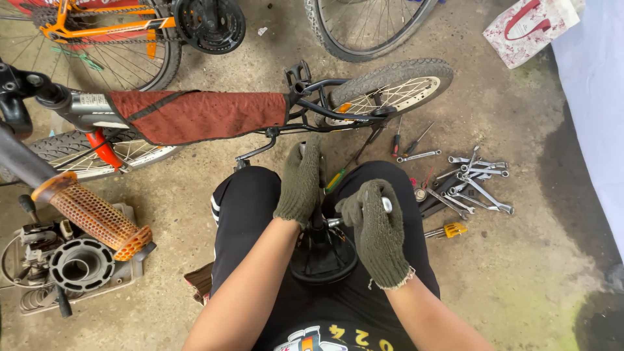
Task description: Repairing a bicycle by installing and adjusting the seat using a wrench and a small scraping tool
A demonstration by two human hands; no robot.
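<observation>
Both my hands wear dark green knit gloves. My left hand (300, 185) rests flat, fingers together, on the top of a black bicycle saddle (323, 255) that stands upside down between my knees. My right hand (374, 224) is closed around a silver wrench (386, 205) set at the saddle's clamp, where a short metal end (333, 222) sticks out. A small bicycle (195, 117) with a dark red cloth over its frame lies in front of me.
Several spanners (478, 182) and screwdrivers (446, 230) lie on the concrete floor to the right. An orange bicycle (110, 26) stands at top left, an orange handlebar grip (97, 218) and engine parts (78, 263) at left. A patterned bag (530, 26) sits top right.
</observation>
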